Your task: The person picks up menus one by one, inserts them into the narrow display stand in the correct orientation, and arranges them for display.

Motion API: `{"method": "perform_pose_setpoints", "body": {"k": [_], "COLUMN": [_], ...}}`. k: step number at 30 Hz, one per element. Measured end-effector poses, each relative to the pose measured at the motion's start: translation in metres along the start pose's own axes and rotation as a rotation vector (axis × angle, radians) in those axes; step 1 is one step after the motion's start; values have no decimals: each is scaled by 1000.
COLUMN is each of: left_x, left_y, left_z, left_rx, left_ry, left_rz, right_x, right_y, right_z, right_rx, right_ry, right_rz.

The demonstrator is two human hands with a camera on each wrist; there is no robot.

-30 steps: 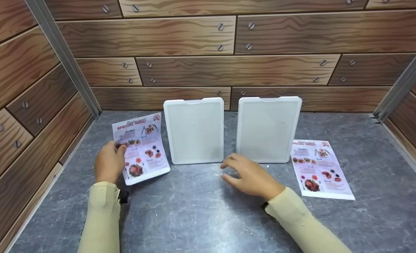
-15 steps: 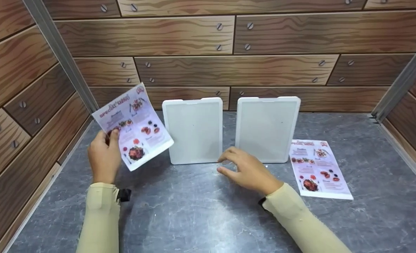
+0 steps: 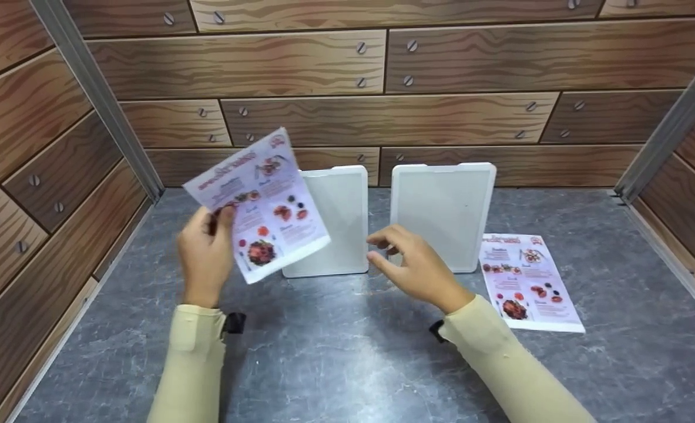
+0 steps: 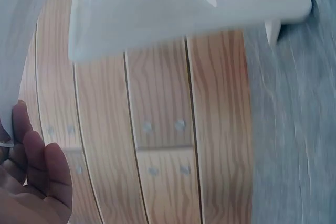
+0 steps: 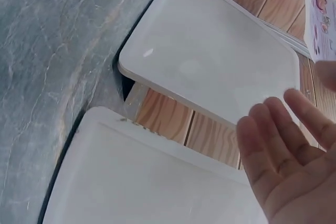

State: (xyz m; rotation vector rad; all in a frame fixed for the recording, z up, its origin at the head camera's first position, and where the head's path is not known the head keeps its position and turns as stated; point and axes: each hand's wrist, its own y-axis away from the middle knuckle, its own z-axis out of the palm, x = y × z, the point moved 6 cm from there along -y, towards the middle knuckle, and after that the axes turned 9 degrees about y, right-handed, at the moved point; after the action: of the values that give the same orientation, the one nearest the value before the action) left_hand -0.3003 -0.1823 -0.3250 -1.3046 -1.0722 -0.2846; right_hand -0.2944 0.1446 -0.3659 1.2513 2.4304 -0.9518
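My left hand (image 3: 206, 252) pinches a printed menu sheet (image 3: 277, 217) by its left edge, thumb on the printed face. The sheet is raised and tilted, and it overlaps the left white display stand (image 3: 344, 217) in the head view, hiding much of its left side. My right hand (image 3: 417, 261) holds nothing, its fingers loosely bent. It hovers in front of the gap between that stand and the right white display stand (image 3: 441, 205), overlapping the latter's lower left corner. In the right wrist view both stands show behind the fingers (image 5: 273, 135), with the menu sheet (image 5: 323, 24) at top right.
A second menu sheet (image 3: 526, 282) lies flat on the grey marbled table (image 3: 324, 364), right of the right stand. Wood-patterned panels (image 3: 300, 64) wall the back and both sides, with metal posts (image 3: 97, 100) at the corners.
My left hand has lifted the menu sheet off the table, tilted it and carried it right, across the left stand. My right hand has risen slightly.
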Motion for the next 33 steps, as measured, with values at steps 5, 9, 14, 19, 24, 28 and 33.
{"method": "perform_pose_setpoints", "body": {"k": [5,9,14,19,24,28,33], "left_x": [9,14,17,17,14,12,8], "left_y": [7,14,22,31,40,46,52], "left_z": [22,36,53,69,82,91,100], "left_rx": [-70,-117,-190,-289,-390,-461,-522], "left_ry": [13,-13,-30,-25,-33,-37,-23], "left_rz": [48,81,99,72,21,9,-8], "right_x": [4,7,12,16,19,23,27], "right_y": [-1,1,5,6,8,10,14], "right_z": [-9,-11,-11,-11,-10,-8,-7], "right_rx": [67,89,103,132,145,152,162], "right_ry": [-77,-128,-167,-211,-249,-275,-302], "right_rz": [30,39,67,121,175,207,244]}}
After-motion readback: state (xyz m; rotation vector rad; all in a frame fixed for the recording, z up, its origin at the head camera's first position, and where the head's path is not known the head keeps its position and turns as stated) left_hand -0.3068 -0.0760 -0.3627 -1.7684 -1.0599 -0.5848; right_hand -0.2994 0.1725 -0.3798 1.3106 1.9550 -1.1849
